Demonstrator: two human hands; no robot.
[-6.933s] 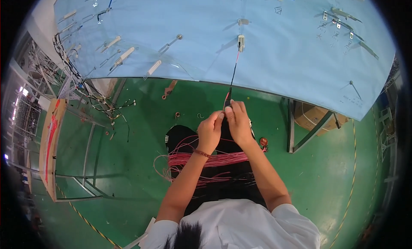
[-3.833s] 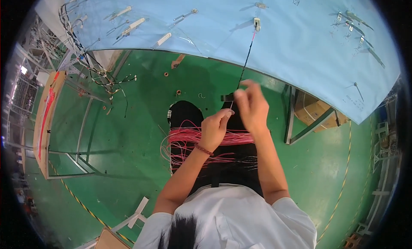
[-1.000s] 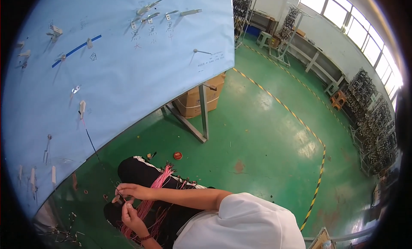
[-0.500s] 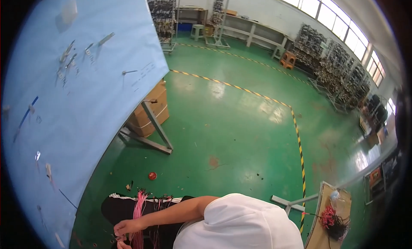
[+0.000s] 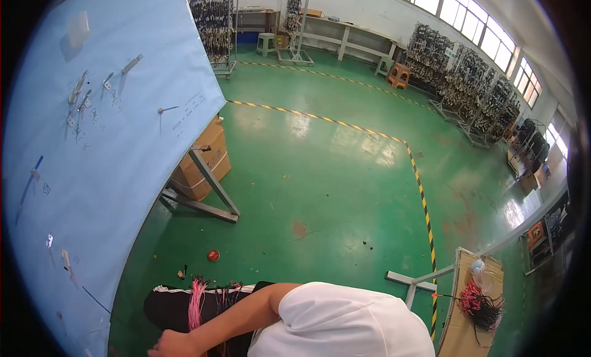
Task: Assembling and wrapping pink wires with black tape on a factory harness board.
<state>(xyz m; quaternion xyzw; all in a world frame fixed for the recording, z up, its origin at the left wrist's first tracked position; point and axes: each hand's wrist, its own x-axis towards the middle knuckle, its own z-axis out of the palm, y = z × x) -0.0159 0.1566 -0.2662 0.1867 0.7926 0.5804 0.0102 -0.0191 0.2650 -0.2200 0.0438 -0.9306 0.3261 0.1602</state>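
My right hand is at the lower edge, beside the pink wires, with its back toward me. Its fingers look curled closed, but the frame edge cuts them off and what they hold is hidden. A bundle of thin pink wires with dark ends lies across my black-trousered leg. More dark and reddish wires lie just to its right, partly behind my forearm. My left hand is out of the picture.
A tilted blue board with pins and clips fills the left side. Its metal stand has a cardboard box behind it. On the right, cardboard carries a red-and-black wire bundle. A round red object lies on the floor.
My right hand has moved down and slightly left to the lower edge. Another hand's fingers, seen beside it before, have gone from the picture. The whole view has shifted a little.
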